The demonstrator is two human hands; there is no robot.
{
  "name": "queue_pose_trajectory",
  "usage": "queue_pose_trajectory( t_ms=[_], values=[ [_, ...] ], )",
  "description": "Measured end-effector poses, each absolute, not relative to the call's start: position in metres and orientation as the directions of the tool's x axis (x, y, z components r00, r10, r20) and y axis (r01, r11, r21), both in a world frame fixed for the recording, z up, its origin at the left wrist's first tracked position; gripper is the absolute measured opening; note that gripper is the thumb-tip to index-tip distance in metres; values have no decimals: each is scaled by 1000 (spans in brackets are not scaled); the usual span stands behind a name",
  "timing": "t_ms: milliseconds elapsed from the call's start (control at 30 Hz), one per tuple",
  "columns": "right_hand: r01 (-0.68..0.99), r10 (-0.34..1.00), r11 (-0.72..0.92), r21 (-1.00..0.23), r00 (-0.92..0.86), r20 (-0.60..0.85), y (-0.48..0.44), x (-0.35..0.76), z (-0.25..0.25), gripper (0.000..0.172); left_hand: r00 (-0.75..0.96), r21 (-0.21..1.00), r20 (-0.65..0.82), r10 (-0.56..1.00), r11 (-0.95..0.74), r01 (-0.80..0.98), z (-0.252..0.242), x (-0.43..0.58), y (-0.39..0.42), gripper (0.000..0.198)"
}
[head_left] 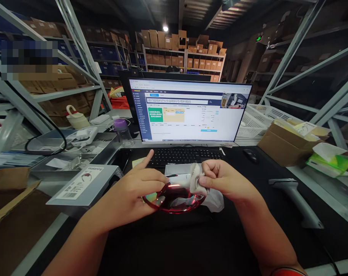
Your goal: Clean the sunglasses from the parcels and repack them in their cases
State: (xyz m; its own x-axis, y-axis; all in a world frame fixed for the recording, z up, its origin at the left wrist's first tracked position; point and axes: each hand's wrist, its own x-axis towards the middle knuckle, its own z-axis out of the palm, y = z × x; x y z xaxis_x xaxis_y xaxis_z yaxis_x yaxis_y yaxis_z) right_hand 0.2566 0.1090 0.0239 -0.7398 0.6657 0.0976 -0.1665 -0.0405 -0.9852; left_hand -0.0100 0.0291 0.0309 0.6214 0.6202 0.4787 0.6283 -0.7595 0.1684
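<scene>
A glossy red ring-shaped device (179,209) is held up above the black desk mat, in front of the keyboard. My left hand (136,188) is closed on its left side, with the thumb below and one finger sticking up. My right hand (222,180) pinches a pale grey cloth (196,180) against the device's right end. Behind the device lies an open white box (174,169), partly hidden by it. A clear plastic bag (215,200) sits beneath my right hand. I cannot make out exactly what kind of device it is.
A monitor (188,111) stands behind the keyboard (185,155). To the right are a handheld scanner (297,203), a mouse (250,155) and a cardboard box (285,143). On the left, a grey box (83,186) with a printed label lies near a purple-lidded bottle (123,132).
</scene>
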Motion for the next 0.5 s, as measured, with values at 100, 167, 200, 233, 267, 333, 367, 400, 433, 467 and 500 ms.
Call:
queue_pose_trajectory(
  t_ms=[100, 167, 200, 233, 267, 333, 367, 400, 433, 467, 500],
  values=[
    [-29, 553, -47, -998, -833, -2, 106, 255, 26, 52, 609, 168, 450, 653, -732, 660, 30, -6, 28, 11],
    [56, 497, 7, -998, -866, -45, 105, 255, 25, 49, 618, 153, 426, 661, -725, 671, 28, -3, 27, 14],
    [82, 494, 38, -996, -868, -53, 104, 256, 24, 48, 623, 131, 424, 658, -724, 677, 26, -2, 27, 16],
    [94, 511, 63, -994, -858, -49, 103, 256, 23, 48, 616, 98, 438, 655, -716, 692, 25, -1, 27, 20],
    [94, 546, 78, -993, -837, -36, 103, 256, 23, 48, 593, 61, 467, 656, -693, 718, 24, 0, 28, 28],
    [61, 636, 70, -996, -772, -3, 101, 254, 22, 49, 493, 13, 564, 662, -604, 797, 22, 2, 29, 54],
    [27, 678, 58, -998, -734, 19, 101, 252, 21, 49, 414, 18, 629, 659, -544, 839, 21, 4, 29, 68],
    [-19, 715, 43, -999, -698, 44, 102, 250, 21, 50, 316, 50, 698, 643, -483, 874, 20, 6, 30, 79],
    [-76, 747, 29, -997, -661, 73, 103, 247, 20, 51, 203, 107, 761, 617, -427, 898, 20, 9, 30, 85],
    [-143, 778, 21, -990, -619, 106, 104, 244, 20, 53, 78, 181, 813, 577, -378, 908, 18, 12, 30, 86],
    [-212, 810, 23, -977, -569, 142, 106, 241, 19, 54, -46, 264, 843, 535, -339, 903, 17, 16, 30, 82]
  ],
)
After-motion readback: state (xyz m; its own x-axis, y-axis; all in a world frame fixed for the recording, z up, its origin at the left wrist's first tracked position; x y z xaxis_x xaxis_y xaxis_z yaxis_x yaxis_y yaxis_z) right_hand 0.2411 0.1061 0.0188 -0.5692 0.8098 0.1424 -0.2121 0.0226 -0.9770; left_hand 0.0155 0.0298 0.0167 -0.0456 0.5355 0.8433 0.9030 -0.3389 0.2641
